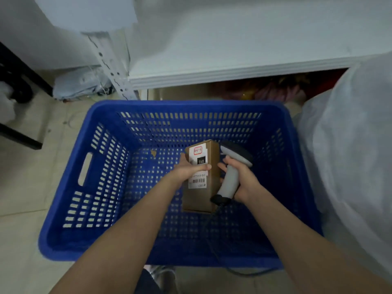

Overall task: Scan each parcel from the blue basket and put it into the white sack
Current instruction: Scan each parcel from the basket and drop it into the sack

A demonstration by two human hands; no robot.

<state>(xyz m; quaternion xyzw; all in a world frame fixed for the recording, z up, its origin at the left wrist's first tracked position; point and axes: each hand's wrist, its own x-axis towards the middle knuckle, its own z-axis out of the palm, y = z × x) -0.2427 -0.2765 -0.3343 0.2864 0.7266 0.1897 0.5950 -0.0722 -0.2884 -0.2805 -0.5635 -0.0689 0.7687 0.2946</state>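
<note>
Over the basket [169, 105], the left hand [186, 171] had its grip round the parcel [200, 200]; the grip of the right hand [245, 182] wrapped the scanner [230, 177], its head perhaps touching the parcel.

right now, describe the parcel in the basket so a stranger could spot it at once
Start at the blue basket on the floor, left of the white sack. Over its middle the left hand holds a brown cardboard box, beside the grey scanner in the right hand. It is the only parcel there, with a white barcode label and a red-edged sticker.
</note>
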